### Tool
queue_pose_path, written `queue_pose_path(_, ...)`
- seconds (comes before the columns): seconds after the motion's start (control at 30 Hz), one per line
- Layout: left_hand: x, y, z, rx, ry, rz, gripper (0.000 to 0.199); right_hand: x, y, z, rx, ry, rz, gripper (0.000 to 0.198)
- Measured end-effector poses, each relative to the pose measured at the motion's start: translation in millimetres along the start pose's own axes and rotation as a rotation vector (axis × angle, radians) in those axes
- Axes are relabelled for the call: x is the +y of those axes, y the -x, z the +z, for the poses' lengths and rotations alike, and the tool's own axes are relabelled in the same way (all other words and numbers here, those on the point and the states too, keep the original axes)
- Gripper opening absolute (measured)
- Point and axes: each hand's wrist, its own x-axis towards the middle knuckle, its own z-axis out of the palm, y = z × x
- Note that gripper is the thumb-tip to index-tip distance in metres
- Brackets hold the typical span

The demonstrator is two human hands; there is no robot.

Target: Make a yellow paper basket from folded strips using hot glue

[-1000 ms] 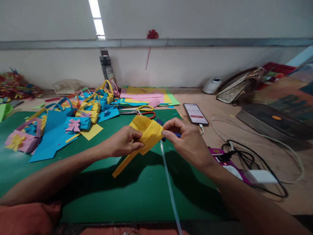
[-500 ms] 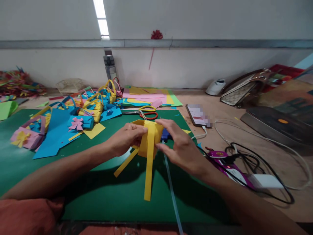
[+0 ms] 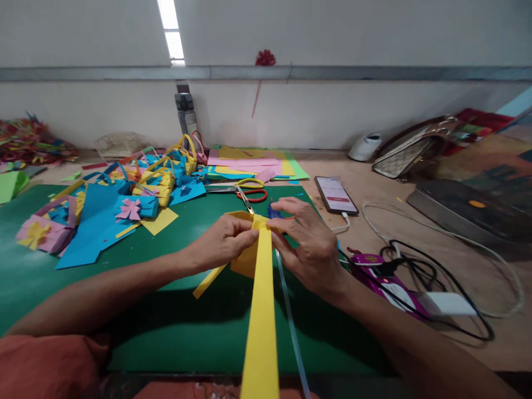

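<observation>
Yellow paper held between two hands over the green mat

The left hand (image 3: 222, 238) was closed in a narrow pinch on a folded yellow paper piece (image 3: 243, 260), which was held above the middle of the green mat (image 3: 183, 321). The right hand (image 3: 311, 241) was curved, its index fingertip at the folded top of a long yellow strip (image 3: 264, 310) and its thumb just beside the strip; whether it gripped could not be told. The strip ran toward the mat's front edge and out of view. A second yellow strip (image 3: 209, 281) slanted down below the left hand.

A blue tool (image 3: 273, 210) showed beyond the right hand, partly hidden, and a clear stick (image 3: 291, 316) stretched toward the front edge. Scissors (image 3: 226, 190) lay near the far edge. Paper baskets (image 3: 164, 185) and a blue sheet (image 3: 89, 227) covered the far left corner. Past the right edge, a phone (image 3: 337, 195) and a purple power strip (image 3: 388, 285) lay on the table (image 3: 369, 183).
</observation>
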Motion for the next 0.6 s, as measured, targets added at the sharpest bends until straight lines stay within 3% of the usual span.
queue_pose_path(0.33, -5.6, -5.2, 8.0, 0.036, 0.132, -0.006, 0.028, 2.0, 1.0, 2.6, 0.038, 0.065, -0.081, 0.012)
queue_pose_path(0.6, -4.7, -6.1, 6.1, -0.002, 0.05, 0.057, 0.024, -2.1, -3.1, 2.7, -0.02, -0.226, 0.302, 0.013)
